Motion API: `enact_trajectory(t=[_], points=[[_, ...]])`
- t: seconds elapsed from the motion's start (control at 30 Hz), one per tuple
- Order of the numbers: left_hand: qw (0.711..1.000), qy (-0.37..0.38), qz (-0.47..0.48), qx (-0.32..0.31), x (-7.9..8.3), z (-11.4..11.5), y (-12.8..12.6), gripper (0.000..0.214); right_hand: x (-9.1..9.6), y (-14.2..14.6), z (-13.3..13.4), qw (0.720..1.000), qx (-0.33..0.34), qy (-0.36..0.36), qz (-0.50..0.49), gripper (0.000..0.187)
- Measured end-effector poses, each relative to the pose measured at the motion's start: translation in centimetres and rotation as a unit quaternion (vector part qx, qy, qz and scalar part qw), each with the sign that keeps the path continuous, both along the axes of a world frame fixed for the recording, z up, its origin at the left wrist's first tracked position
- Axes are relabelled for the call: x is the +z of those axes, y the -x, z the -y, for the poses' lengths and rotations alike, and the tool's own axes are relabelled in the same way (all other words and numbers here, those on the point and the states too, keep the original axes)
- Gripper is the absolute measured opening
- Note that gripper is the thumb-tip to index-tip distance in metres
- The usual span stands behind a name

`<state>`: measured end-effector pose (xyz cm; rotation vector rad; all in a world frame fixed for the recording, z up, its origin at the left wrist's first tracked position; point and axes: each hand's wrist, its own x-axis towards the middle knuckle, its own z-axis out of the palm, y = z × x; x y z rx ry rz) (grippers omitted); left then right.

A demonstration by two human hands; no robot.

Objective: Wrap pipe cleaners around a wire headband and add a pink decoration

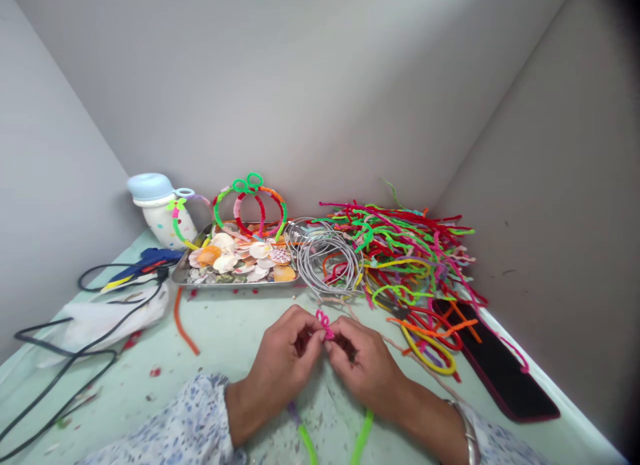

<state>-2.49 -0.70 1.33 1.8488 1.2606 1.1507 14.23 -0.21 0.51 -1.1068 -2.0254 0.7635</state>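
Observation:
My left hand [290,348] and my right hand [363,358] meet over the middle of the table, both pinching a small pink pipe cleaner [323,318] bent into loops. The loops stick up between my fingertips. Below my hands, a green pipe cleaner piece [363,438] comes out under the right wrist, and a purple and green one [304,438] under the left; whether they join the pink loops is hidden by my hands.
A metal tray [235,285] holds shells and pipe-cleaner headbands. Beside it lie coiled grey wire [327,265] and a heap of coloured pipe cleaners [410,238]. A dark phone-like slab [505,372], white bottle [167,218], black cable [65,355] and blue-handled tool [145,260] also lie around.

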Motion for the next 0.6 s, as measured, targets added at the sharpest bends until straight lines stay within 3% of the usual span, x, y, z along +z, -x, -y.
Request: enact_trajectory(t=[0.13,0.27,0.43,0.6], points=[[1.000,0.019,-0.008,0.002,-0.05,-0.05,-0.05,0.010,0.06,-0.02,-0.03,1.000,-0.002,0.012,-0.017,0.009],[0.999,0.051,0.007,0.001,-0.28,-0.14,0.00,0.013,-0.03,-0.05,-0.18,0.994,-0.011,0.097,-0.055,0.012],[0.984,0.134,0.120,-0.003,-0.61,-0.18,0.10,0.015,-0.43,-0.16,-0.51,0.967,-0.006,0.205,-0.153,0.016],[0.958,0.217,0.181,-0.041,-0.55,-0.75,0.03,0.020,-0.59,-0.34,-0.63,0.957,0.002,0.217,-0.192,0.019]])
